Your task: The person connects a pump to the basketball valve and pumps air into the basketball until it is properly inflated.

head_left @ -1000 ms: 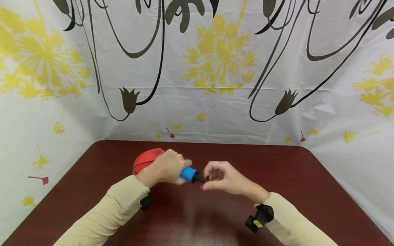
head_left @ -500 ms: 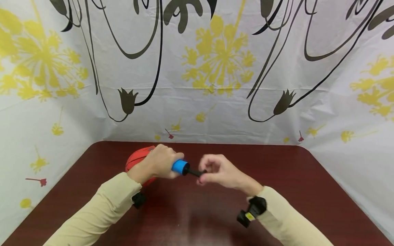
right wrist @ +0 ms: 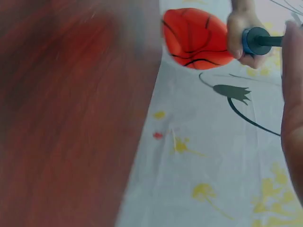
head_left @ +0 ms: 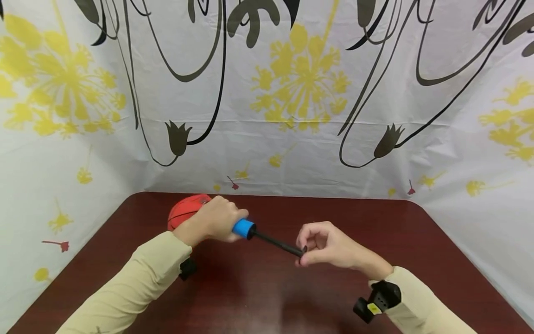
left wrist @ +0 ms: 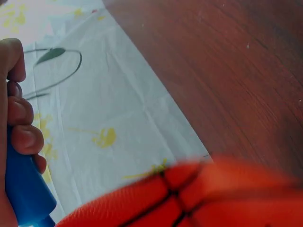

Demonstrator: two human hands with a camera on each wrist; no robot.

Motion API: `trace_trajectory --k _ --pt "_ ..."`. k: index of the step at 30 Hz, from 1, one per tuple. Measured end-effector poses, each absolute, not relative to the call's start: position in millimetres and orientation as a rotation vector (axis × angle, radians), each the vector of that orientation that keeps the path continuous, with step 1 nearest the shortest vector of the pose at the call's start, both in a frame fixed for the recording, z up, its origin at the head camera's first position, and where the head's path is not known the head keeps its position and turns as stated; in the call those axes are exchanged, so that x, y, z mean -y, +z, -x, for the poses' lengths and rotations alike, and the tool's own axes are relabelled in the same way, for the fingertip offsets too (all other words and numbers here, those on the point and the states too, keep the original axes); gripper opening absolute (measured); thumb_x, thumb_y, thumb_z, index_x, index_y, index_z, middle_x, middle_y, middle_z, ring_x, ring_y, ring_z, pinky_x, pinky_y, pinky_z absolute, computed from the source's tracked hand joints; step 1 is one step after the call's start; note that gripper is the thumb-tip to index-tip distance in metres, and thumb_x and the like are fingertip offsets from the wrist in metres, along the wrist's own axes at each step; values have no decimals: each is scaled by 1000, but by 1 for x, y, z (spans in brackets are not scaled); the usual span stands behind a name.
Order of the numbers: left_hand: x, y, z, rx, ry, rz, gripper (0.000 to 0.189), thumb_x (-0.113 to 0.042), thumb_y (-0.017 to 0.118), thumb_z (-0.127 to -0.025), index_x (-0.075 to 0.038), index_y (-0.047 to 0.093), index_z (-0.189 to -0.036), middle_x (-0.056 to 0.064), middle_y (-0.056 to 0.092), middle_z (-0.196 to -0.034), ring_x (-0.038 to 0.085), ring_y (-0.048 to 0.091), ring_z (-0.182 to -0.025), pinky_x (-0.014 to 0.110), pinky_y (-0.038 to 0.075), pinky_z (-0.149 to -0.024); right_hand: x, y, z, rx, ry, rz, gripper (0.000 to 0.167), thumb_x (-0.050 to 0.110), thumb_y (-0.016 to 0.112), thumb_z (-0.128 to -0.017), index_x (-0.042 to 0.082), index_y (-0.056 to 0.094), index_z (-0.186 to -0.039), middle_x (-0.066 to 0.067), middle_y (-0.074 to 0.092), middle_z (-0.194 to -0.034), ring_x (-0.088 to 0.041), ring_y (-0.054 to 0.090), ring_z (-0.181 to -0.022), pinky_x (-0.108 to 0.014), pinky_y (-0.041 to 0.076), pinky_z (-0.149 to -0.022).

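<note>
My left hand [head_left: 219, 218] grips the blue barrel of a hand pump [head_left: 243, 227], fingers wrapped round it. The pump's black rod [head_left: 277, 242] stands well out of the barrel, slanting down to the right. At its end my right hand [head_left: 329, 248] pinches the black handle between thumb and fingers. Behind the left hand is a red basketball [head_left: 187, 211] with black lines. In the right wrist view the ball [right wrist: 194, 40] looks misshapen and partly flat. The joint between pump and ball is hidden in the head view.
A dark red-brown table [head_left: 258, 297] lies beneath both hands. White sheeting [head_left: 267, 157] printed with yellow and grey plants stands behind and at both sides. Each wrist wears a black camera [head_left: 377, 301].
My right hand has first moved a little left, then to the right, drawing the black rod much farther out of the barrel. The left hand and ball have shifted slightly left.
</note>
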State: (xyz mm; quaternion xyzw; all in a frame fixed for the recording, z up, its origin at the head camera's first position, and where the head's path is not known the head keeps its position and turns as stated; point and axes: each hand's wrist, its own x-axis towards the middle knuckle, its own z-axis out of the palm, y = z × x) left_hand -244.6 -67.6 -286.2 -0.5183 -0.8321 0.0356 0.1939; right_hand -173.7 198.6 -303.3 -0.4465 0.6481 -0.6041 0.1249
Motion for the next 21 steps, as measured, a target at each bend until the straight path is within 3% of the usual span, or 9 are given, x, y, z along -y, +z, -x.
trace_trajectory --k 5,12,16,21 --pt "62 -291 247 2348 132 1509 26 -31 68 -68 -13 48 -72 -4 46 -54 8 43 -44 22 36 -44 -177 -309 190 -2301 -1447 1487 19 6 69 -72 7 50 -78 -3 51 -73 -5 53 -69 -27 50 -61" --pt "56 -289 243 2307 95 1467 27 -33 67 -67 -14 47 -68 -5 42 -49 8 40 -41 22 33 -41 -159 -310 197 -2252 -1607 1286 16 3 66 -75 3 53 -84 -5 52 -78 -17 57 -62 -30 48 -56" --pt "58 -284 243 2298 80 1494 28 -32 67 -68 -14 47 -71 -5 45 -52 8 43 -43 22 35 -43 -175 -305 184 -2114 -1710 1271 17 5 66 -75 1 52 -84 -5 57 -81 -19 61 -69 -32 50 -60" --pt "73 -280 246 2334 51 1429 29 -31 68 -66 -14 45 -71 -6 44 -52 7 42 -43 23 34 -42 -199 -302 171 -1830 -1837 1318 17 -5 61 -77 -6 46 -84 -5 57 -89 -18 63 -78 -31 51 -65"
